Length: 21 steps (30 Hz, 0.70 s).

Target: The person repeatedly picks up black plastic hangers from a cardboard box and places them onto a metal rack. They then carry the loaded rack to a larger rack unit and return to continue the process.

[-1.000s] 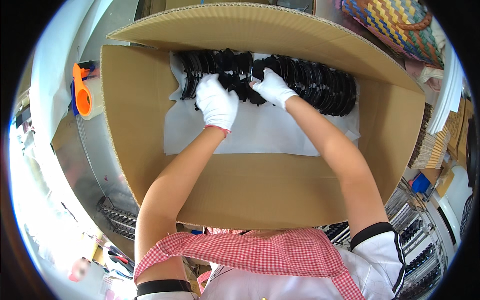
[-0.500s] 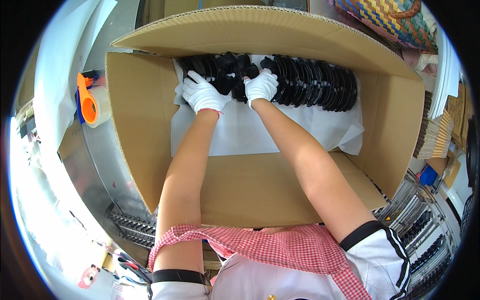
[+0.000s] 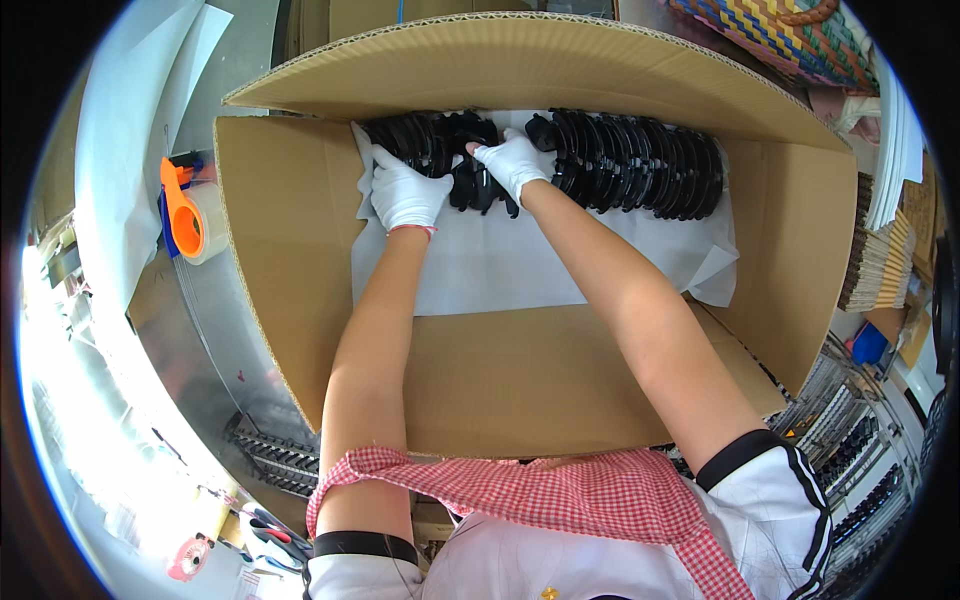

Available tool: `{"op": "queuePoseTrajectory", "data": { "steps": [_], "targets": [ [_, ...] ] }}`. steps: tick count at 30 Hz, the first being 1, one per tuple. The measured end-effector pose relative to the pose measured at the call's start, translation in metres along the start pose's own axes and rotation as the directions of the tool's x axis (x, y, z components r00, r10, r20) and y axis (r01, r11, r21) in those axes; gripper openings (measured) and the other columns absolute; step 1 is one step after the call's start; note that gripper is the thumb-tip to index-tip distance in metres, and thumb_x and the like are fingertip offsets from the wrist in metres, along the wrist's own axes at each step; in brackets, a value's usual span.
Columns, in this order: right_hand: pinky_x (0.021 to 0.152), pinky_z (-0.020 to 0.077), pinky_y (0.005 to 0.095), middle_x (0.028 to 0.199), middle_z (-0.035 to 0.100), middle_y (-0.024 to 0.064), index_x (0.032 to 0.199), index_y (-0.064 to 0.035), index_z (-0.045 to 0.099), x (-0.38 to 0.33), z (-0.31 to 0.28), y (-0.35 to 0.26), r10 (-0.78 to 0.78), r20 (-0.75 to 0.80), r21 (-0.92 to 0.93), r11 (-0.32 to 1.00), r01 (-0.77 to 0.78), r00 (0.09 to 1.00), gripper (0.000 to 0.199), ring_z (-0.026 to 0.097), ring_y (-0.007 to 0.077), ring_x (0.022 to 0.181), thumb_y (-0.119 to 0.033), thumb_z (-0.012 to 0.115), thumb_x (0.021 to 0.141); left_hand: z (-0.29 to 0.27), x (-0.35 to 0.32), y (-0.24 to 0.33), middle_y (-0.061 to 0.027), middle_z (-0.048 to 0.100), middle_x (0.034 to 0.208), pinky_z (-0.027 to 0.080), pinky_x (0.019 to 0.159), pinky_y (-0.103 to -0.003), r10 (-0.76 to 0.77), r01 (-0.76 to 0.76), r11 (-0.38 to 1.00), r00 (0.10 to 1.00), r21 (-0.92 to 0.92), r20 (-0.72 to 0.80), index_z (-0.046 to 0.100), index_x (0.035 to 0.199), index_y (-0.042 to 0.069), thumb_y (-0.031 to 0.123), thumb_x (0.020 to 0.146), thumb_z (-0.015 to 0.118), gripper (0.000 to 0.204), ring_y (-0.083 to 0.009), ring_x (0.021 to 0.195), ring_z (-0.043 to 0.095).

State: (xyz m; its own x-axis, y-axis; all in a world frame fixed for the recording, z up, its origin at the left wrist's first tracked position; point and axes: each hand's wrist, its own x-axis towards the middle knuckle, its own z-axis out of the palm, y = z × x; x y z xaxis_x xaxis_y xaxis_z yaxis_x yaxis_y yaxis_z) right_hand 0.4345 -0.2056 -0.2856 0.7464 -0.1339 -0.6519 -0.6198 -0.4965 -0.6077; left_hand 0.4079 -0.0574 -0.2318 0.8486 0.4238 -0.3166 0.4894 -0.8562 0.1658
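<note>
A row of glossy black curved plastic parts stands on edge, packed closely, along the far side of an open cardboard box. White sheet lies beneath them. My left hand, in a white glove, grips the parts at the row's left end, its thumb toward the right. Also gloved, my right hand reaches into the looser middle of the row, its fingers curled around black parts and pointing left. A bare fingertip shows there. Some fingers of both hands are hidden among the parts.
An orange tape dispenser with clear tape sits left of the box. Flattened cardboard is stacked at the right, below a woven basket. Metal racks stand at the lower right, and scissors lie at the lower left.
My right hand has turned, its fingers now pointing left. The loose parts between my hands have shifted and sit more upright. My left thumb has swung out to the right.
</note>
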Motion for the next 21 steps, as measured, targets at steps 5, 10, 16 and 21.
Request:
{"op": "queuePoseTrajectory", "data": {
  "steps": [5, 10, 16, 21],
  "targets": [
    [0.101, 0.0477, 0.0404, 0.124, 0.065, 0.0269, 0.13, 0.0063, 0.057, 0.0, -0.001, -0.011, -0.065, 0.097, -0.039, 0.997, 0.069, 0.993, 0.066, 0.062, 0.0391, 0.118, -0.041, 0.072, 0.086, -0.002, 0.012, -0.014, -0.0316, 0.06, 0.122, 0.053, 0.096, -0.04, -0.001, 0.011, 0.992, 0.997, -0.122, 0.083, 0.023, 0.143, -0.008, 0.043, 0.052, 0.095, 0.127, -0.0416, 0.113, 0.063],
    [0.098, 0.0493, 0.0443, 0.121, 0.065, 0.0273, 0.128, 0.0018, 0.057, -0.008, 0.017, -0.021, -0.181, 0.126, -0.026, 0.982, 0.186, 0.975, 0.054, 0.063, 0.0419, 0.113, -0.038, 0.064, 0.092, -0.002, 0.023, -0.021, -0.0222, 0.057, 0.135, 0.047, 0.105, -0.035, 0.043, 0.058, 0.941, 0.957, -0.335, 0.287, 0.024, 0.146, -0.011, 0.037, 0.056, 0.096, 0.125, -0.0294, 0.121, 0.06],
    [0.099, 0.0479, 0.0468, 0.12, 0.064, 0.0305, 0.124, 0.005, 0.059, -0.01, 0.005, -0.017, -0.127, 0.199, -0.051, 0.989, 0.14, 0.972, 0.05, 0.061, 0.0454, 0.114, -0.038, 0.054, 0.099, 0.022, 0.026, -0.013, -0.0182, 0.066, 0.117, 0.054, 0.09, -0.029, 0.248, 0.131, 0.682, 0.884, -0.72, 0.396, 0.046, 0.119, -0.016, 0.027, 0.065, 0.092, 0.083, -0.0181, 0.104, 0.064],
    [0.098, 0.0486, 0.0475, 0.119, 0.065, 0.0298, 0.123, 0.0022, 0.06, -0.021, -0.04, 0.005, -0.04, 0.064, -0.113, 0.992, 0.047, 0.997, 0.048, 0.062, 0.0445, 0.113, -0.038, 0.051, 0.099, 0.043, 0.001, 0.03, -0.016, 0.066, 0.118, 0.053, 0.093, -0.032, 0.423, 0.143, 0.514, 0.815, -0.846, 0.395, 0.044, 0.124, -0.012, 0.019, 0.069, 0.09, 0.078, -0.0182, 0.104, 0.065]
  ]
}}
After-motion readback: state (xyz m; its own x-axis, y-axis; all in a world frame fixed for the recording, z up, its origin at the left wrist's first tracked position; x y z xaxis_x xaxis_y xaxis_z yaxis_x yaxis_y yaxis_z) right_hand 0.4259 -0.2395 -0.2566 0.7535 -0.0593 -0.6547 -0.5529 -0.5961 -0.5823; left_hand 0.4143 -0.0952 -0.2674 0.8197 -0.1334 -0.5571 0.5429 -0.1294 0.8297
